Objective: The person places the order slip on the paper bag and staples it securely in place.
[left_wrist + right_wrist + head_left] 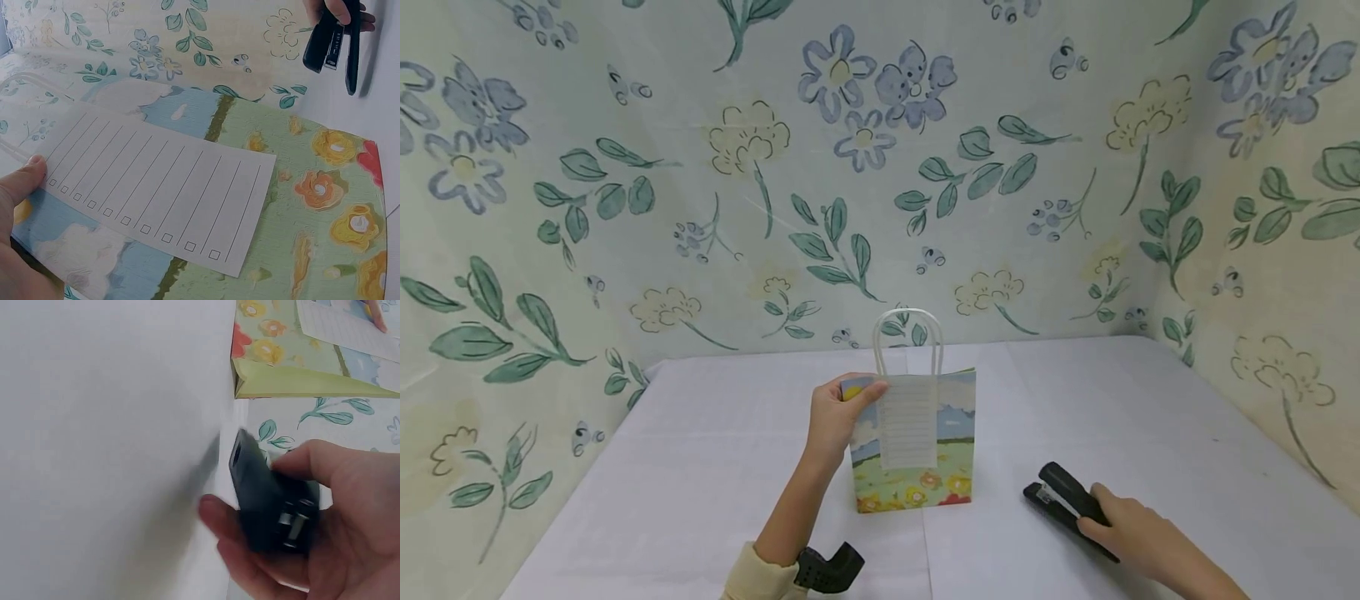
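Observation:
A paper gift bag [955,475] painted with sky, grass and flowers stands upright on the white-covered table, its white handles raised. Against its front lies a lined paper with checkboxes [153,187]. My left hand [838,417] pinches the bag's upper left edge together with the paper, thumb in front; the fingers behind the bag are hidden. To the right of the bag, my right hand [1138,533] grips a black stapler [1071,500] at its rear, the front end pointing toward the bag. In the right wrist view the stapler [262,494] sits between thumb and fingers, apart from the bag.
White cloth [737,450] covers the table. Behind and at the sides hangs a floral-printed backdrop [850,208]. A black wrist device [831,568] is strapped at my left sleeve, below the bag.

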`<state>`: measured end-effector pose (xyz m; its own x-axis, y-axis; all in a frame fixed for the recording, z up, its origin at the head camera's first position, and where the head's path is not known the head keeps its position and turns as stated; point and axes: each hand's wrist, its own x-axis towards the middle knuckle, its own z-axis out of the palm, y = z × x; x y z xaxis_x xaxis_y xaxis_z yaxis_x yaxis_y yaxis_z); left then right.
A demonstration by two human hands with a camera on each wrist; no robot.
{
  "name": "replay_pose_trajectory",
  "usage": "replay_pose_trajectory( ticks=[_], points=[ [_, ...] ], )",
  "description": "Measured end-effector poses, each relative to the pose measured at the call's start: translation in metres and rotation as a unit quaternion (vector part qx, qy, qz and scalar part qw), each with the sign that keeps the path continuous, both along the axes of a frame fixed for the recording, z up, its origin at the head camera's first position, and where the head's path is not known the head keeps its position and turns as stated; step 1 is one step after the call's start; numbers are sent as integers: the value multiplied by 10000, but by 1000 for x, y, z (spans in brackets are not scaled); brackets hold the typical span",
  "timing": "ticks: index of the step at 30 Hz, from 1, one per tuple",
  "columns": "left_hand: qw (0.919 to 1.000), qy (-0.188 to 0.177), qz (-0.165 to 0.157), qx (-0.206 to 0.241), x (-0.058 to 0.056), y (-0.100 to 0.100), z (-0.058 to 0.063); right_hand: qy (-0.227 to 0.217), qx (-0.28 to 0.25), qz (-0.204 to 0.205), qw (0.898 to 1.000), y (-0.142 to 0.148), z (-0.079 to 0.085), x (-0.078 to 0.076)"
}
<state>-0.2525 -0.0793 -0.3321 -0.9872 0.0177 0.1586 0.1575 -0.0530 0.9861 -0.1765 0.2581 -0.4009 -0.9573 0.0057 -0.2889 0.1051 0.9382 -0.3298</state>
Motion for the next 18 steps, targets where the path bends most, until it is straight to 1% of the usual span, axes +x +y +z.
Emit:
replay_pose_trajectory(
  ticks=[2, 4, 7, 10, 12, 14, 18],
  points=[
    [10000, 5, 9, -23, 0, 0, 0, 189, -417, 9, 9989, -3, 4, 1],
    [10000, 32, 10, -42, 0, 0, 0, 351, -862, 31, 9957, -5, 7, 1],
    [10000, 55, 15, -58, 0, 0, 0, 543, -1531, 135, 9866, -6, 10, 1],
    [10000, 64, 9, -55, 0, 0, -1, 710, -2127, 207, 9743, -5, 12, 0],
    [10000, 62, -4, -32, 0, 1, -1, 738, -2372, 122, 9686, -4, 12, -1],
    [10000, 59, -7, -20, 0, 1, -1, 642, -2593, -44, 9636, -3, 13, -2],
    [10000, 51, -4, -26, 1, 1, -1, 424, -2714, -437, 9605, 0, 13, -5]
  ],
)
